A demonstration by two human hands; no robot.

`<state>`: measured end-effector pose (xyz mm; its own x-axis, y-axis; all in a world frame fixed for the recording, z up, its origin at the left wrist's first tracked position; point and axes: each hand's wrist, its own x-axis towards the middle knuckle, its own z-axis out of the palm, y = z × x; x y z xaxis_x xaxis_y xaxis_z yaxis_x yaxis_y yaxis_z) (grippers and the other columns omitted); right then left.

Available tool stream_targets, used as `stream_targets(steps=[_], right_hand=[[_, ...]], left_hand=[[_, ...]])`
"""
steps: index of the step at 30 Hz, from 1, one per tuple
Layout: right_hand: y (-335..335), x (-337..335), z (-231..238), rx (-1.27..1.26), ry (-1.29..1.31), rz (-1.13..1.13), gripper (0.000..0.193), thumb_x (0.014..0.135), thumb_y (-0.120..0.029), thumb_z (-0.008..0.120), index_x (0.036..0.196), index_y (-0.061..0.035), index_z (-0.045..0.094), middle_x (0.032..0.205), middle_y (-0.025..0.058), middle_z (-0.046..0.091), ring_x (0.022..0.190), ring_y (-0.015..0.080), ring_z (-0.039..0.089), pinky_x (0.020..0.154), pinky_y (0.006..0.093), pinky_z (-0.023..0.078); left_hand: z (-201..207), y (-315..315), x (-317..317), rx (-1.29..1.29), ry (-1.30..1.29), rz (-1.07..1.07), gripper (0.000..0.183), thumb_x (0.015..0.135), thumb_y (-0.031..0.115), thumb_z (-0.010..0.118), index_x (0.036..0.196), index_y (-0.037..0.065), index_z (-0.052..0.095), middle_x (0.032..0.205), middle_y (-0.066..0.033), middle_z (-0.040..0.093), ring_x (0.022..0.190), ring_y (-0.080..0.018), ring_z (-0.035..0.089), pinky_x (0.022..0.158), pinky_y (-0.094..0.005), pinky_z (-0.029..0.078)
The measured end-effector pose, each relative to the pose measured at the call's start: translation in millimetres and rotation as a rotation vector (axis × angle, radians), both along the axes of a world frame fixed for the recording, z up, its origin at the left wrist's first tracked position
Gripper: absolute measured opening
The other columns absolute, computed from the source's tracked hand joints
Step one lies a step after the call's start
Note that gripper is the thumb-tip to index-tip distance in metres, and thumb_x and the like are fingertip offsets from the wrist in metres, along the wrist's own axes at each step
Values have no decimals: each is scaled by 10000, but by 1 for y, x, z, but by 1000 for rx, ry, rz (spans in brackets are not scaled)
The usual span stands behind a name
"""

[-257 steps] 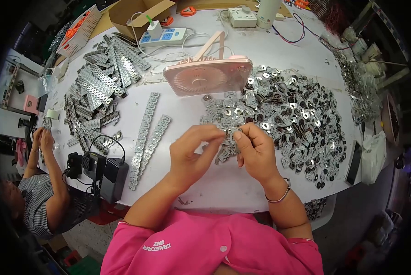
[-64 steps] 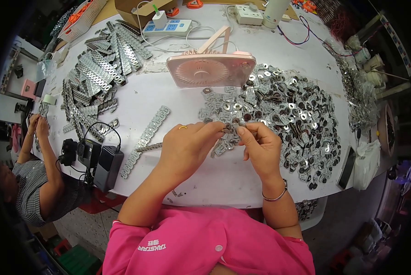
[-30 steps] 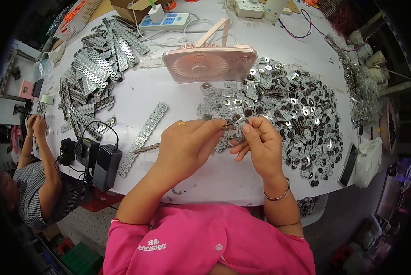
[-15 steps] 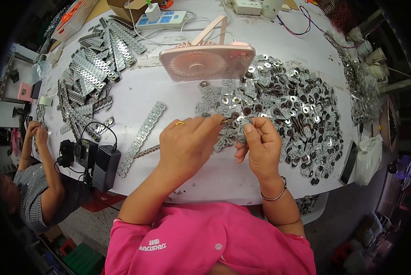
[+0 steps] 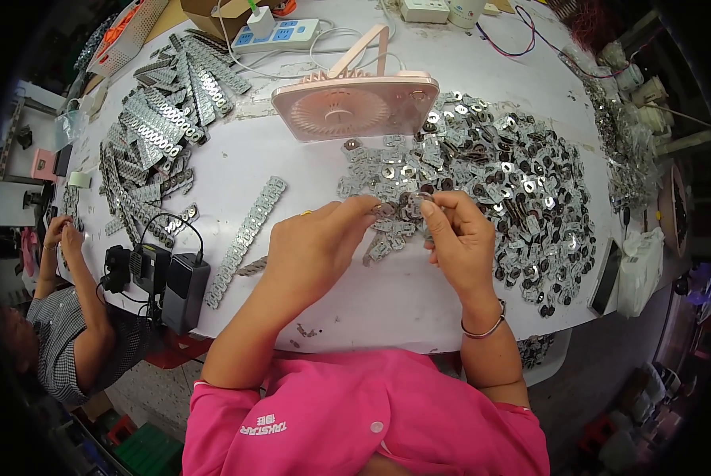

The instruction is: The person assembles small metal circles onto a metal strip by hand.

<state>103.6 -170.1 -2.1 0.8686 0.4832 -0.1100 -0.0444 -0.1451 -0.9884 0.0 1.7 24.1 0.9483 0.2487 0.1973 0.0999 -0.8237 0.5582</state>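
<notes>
Over the near edge of a heap of small metal parts [image 5: 534,194], both my hands work close together. My right hand [image 5: 463,236] is closed, thumb and forefinger pinching a small metal plate with a dark round centre [image 5: 413,204]. My left hand [image 5: 312,247] is closed too, its fingertips pinched on a similar small metal part [image 5: 385,209], partly hidden by the fingers. The gap between the two held parts is small; whether they are joined I cannot tell. Left of my left hand lies a long metal strip of linked plates [image 5: 248,242]. A darker strip [image 5: 252,266] pokes out behind my wrist.
A pink fan [image 5: 347,107] stands beyond my hands. Many metal strips [image 5: 153,131] are piled at the far left. Near the left edge stand a black power bank [image 5: 185,293] and cables. A power strip [image 5: 276,36] lies at the back. A co-worker [image 5: 74,333] sits at left.
My right hand has shifted slightly right, and my left hand slightly left. The fingertips and the parts between them show more openly now.
</notes>
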Motion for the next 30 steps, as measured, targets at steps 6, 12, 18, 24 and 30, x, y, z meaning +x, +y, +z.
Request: stream_targets(steps=[6,12,18,24,30], right_hand=[[-2,2,-5,-130,-239,7,146,930,-149,635,924,-11,590,638,-27,590,540,24,485,487,194,376],[1,1,4,41,118,76,124,933,-127,606,927,-5,584,697,6,628,625,48,589,528,215,454],[-3,4,-6,82,-189,227,88,918,-90,604,886,-8,599,655,-9,557,576,27,459,508,213,358],[-2,0,2,20,-114,403,78,915,-74,592,883,-4,607,635,-2,559,576,28,475,507,215,366],[-8,0,4,35,19,383,100,919,-75,575,863,-1,612,641,-11,576,572,25,491,508,204,374]], left_hand=[[3,7,3,-263,79,-26,238,900,96,642,1137,65,649,792,-90,679,630,-138,655,584,-269,500],[6,4,6,-381,201,-13,303,852,301,677,1115,157,639,692,-94,647,661,-277,651,582,-377,487],[12,9,6,-392,282,-65,221,888,178,658,1037,20,622,666,-85,624,549,-124,569,538,-280,445],[13,22,-4,-415,325,-190,180,889,183,646,973,24,637,584,-87,581,486,-155,534,493,-296,409],[22,18,-11,-492,468,-186,267,878,313,612,969,63,630,635,-166,620,628,-365,616,578,-448,462]])
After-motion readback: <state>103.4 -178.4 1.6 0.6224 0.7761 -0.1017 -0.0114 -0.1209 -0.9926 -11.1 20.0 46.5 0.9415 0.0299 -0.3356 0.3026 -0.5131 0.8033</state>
